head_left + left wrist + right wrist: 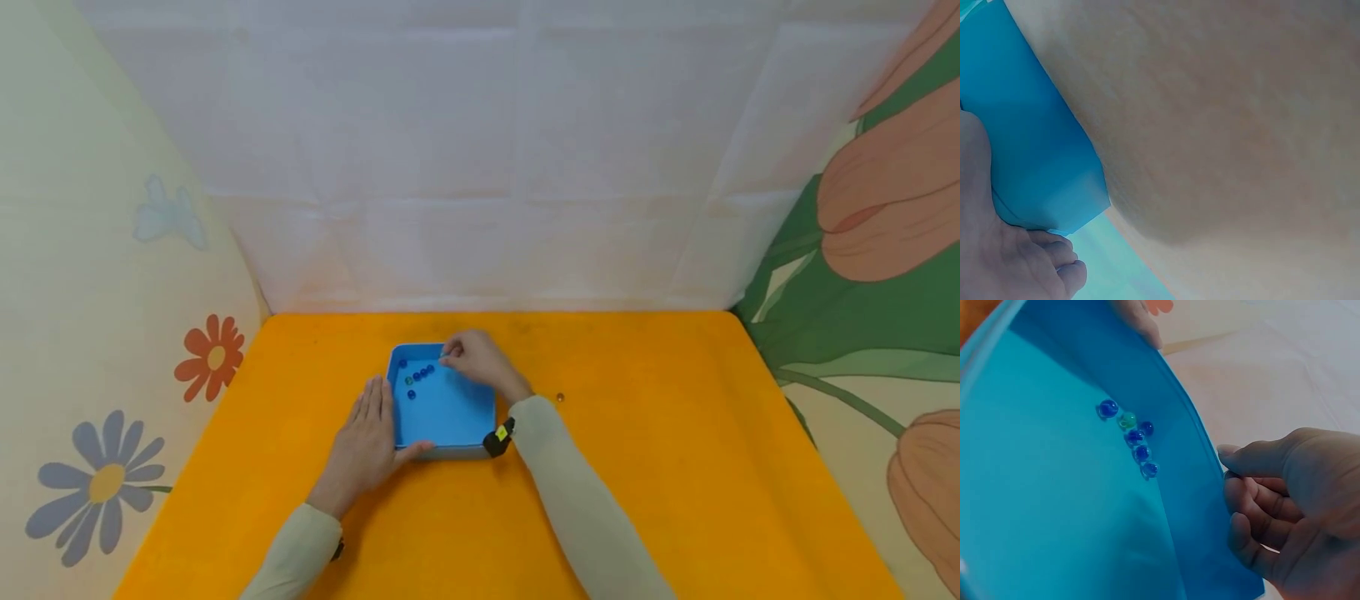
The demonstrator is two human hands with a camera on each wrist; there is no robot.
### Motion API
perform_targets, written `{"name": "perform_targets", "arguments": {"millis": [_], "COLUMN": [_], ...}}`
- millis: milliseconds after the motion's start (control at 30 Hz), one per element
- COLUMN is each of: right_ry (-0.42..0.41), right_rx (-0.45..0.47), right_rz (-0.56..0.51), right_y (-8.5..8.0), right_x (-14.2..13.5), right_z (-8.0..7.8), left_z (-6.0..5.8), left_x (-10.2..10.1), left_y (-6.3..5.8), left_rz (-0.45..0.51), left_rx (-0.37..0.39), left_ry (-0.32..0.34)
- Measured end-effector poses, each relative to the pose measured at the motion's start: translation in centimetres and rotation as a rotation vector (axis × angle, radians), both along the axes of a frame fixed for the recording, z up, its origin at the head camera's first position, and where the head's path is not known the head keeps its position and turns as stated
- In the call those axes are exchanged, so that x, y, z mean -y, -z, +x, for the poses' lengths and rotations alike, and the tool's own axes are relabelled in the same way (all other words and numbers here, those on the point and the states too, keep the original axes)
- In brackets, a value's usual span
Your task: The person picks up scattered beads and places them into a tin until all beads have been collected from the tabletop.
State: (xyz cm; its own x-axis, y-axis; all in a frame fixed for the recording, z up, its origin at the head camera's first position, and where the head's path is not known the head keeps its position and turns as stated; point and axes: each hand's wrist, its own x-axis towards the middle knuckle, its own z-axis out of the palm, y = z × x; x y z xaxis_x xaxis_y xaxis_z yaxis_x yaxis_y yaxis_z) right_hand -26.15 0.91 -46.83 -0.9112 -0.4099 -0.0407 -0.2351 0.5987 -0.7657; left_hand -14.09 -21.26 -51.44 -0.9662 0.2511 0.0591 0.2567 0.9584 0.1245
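A shallow square blue tray (450,417) stands on the table with several small glass marbles (1142,453) near its left far part; most are dark blue, one is green. My left hand (363,442) lies along the tray's left side, fingers straight and thumb along the near rim. Close-up skin and the blue wall fill much of the left wrist view. My right hand (480,360) reaches over the tray to its far side. Its thumb and forefinger pinch a small dark marble (1231,475), mostly hidden by the fingertips, right at the rim.
One small amber marble (560,397) lies on the orange table (675,467) to the right of the tray. White cloth (517,183) hangs behind the table's far edge, and flower-patterned cloths (862,333) hang at both sides.
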Motion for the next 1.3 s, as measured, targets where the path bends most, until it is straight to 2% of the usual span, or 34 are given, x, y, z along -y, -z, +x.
{"name": "perform_targets", "arguments": {"millis": [633,967,1300], "right_ry": [-0.023,-0.09,-0.064], "right_rx": [0.005,-0.036,-0.005], "right_rz": [0.089,0.101,0.093], "right_y": [-0.4,0.2,0.7], "right_x": [2.3,3.7,4.6], "right_z": [-1.3,-1.9,-2.0], "left_z": [0.0,0.1,0.1], "left_x": [-0.3,-0.2,-0.3], "left_y": [-0.6,-0.6,-0.5], "left_rz": [-0.029,-0.03,-0.021], "left_rx": [-0.002,-0.014,0.009], "left_ry": [-0.005,0.012,0.001]}}
